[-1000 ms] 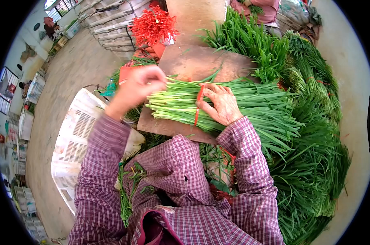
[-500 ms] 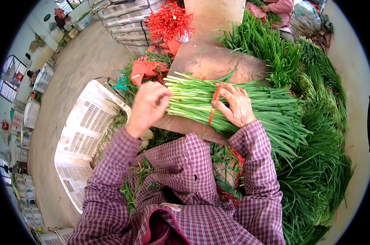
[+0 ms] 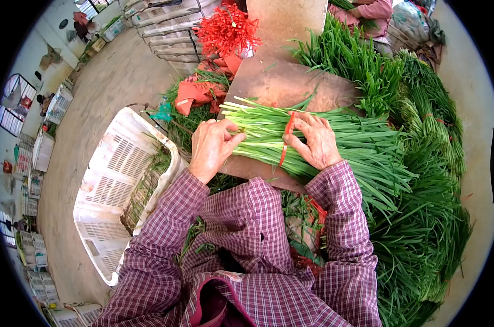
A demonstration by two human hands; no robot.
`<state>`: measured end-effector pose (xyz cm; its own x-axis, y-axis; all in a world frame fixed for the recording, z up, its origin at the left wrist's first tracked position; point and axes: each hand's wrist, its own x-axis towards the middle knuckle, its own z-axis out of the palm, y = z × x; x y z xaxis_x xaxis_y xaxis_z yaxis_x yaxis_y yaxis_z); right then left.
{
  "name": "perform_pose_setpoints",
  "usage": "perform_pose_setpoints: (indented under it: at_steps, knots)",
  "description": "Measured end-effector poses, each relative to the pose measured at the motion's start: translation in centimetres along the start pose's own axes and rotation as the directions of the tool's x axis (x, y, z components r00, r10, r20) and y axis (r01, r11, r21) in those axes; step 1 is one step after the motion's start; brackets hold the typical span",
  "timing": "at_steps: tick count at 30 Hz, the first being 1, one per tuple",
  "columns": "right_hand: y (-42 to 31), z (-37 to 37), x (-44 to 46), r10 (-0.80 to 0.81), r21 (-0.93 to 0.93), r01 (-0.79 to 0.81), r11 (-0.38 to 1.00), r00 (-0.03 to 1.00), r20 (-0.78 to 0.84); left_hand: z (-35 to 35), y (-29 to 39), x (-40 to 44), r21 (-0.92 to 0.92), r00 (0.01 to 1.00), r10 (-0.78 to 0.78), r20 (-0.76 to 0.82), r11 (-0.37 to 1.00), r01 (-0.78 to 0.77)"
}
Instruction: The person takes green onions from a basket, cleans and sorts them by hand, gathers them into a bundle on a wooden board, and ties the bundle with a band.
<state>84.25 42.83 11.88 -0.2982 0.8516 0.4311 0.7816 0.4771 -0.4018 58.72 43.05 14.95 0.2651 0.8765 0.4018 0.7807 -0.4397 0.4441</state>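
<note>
A bundle of garlic chives (image 3: 334,133) lies across a worn board (image 3: 290,82), pale stem ends to the left and green leaves fanning right. A red tie (image 3: 286,139) circles it. My right hand (image 3: 315,140) rests on the bundle at the tie, thumb and fingers closed on it. At the stem ends, my left hand (image 3: 214,147) has thumb and forefinger pinched on the stems; its other fingers are curled and partly hidden.
A white plastic crate (image 3: 108,191) with green scraps stands at left. Red ties (image 3: 228,30) hang in a bunch beyond the board. Large heaps of chives (image 3: 421,218) fill the right side. Another person's pink sleeve (image 3: 375,11) shows at the top right.
My left hand has come right and down onto the stem ends, its fingers now touching them. The right hand stays at the tie.
</note>
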Motion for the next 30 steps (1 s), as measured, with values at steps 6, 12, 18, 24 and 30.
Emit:
perform_pose_setpoints:
  at_steps: [6, 12, 18, 24, 30]
  knots:
    - [-0.2, -0.1, 0.0, 0.007, 0.0, -0.007, 1.0, 1.0, 0.0, 1.0, -0.3, 1.1, 0.144, 0.997, -0.066, 0.044, 0.988, 0.059]
    - [0.0, 0.0, 0.1, 0.01, 0.009, -0.01, 1.0, 1.0, -0.01, 0.7, -4.8, 2.3, 0.165, 0.98, -0.164, -0.116, 0.969, 0.182]
    - [0.0, 0.0, 0.0, 0.01, 0.019, -0.01, 1.0, 1.0, -0.005, -4.3, -15.4, 2.6, 0.546, 0.945, -0.322, -0.058, 0.782, 0.3]
    - [0.0, 0.2, 0.0, -0.007, 0.0, 0.007, 1.0, 1.0, -0.018, -3.0, -18.2, 3.0, 0.695, 0.945, 0.218, -0.245, 0.719, 0.015]
    - [-0.1, 0.0, 0.0, -0.021, -0.021, 0.02, 1.0, 0.999, -0.027, -3.3, -15.4, 7.6, 0.535, 0.947, -0.307, 0.097, 0.818, 0.21]
